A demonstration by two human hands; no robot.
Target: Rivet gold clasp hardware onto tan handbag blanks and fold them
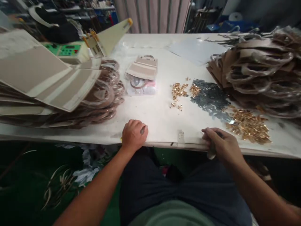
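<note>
My left hand (134,135) rests at the table's front edge, closed in a fist around a thin tool (142,130). Only its greyish end shows by the thumb, and a speck of yellow peeks out on the other side; its kind is hidden. My right hand (221,144) is at the same edge farther right, fingers wrapped round a dark tool (211,153) with a rounded, shiny lower end, too blurred to name. Nearest to the right hand lies a heap of gold metal fittings (251,125). Beyond it are a pile of flat grey metal pieces (210,97) and smaller gold fittings (179,90).
Beige-brown bag pieces with plastic-wrapped handles are stacked at left (80,84) and right (254,69). One small bag panel (143,67) lies mid-table (160,116) on a plastic packet. Behind the left stack stands a device with a green panel (68,50). Clear tape (181,136) sticks near the front edge.
</note>
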